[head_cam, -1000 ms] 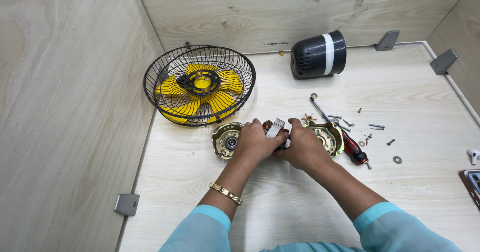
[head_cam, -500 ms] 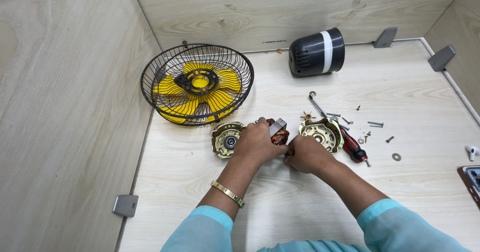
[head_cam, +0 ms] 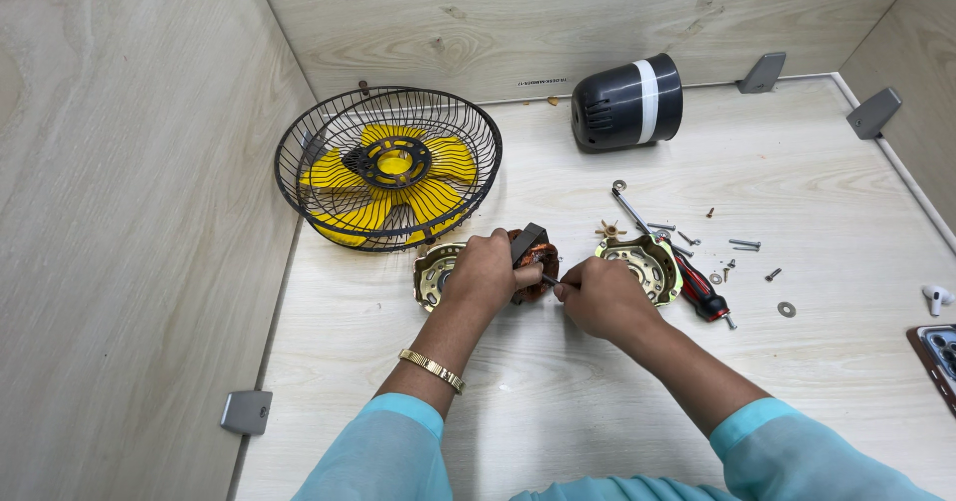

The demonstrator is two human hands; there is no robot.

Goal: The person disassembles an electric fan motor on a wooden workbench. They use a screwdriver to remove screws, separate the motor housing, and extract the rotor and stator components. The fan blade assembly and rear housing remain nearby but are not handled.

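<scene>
My left hand [head_cam: 485, 275] grips a fan motor stator [head_cam: 539, 259] with copper windings, held just above the wooden table [head_cam: 558, 401]. Pinched in my right hand [head_cam: 600, 297] is a thin dark wire or pin [head_cam: 550, 281] at the stator's right side. One brass-coloured motor end cover [head_cam: 432, 273] lies under my left hand, mostly hidden. A second end cover [head_cam: 644, 262] sits just beyond my right hand.
A black wire fan guard with yellow blades [head_cam: 389, 166] leans at the back left. A black motor housing [head_cam: 626, 104] lies at the back. A red-handled screwdriver [head_cam: 702, 295], several screws [head_cam: 743, 245], a washer [head_cam: 787, 309] and a shaft [head_cam: 629, 205] lie to the right. A phone [head_cam: 937, 352] sits at the right edge.
Both hands have drawn together over the stator. My right hand has come off the right end cover, which is now uncovered, and pinches something thin at the stator.
</scene>
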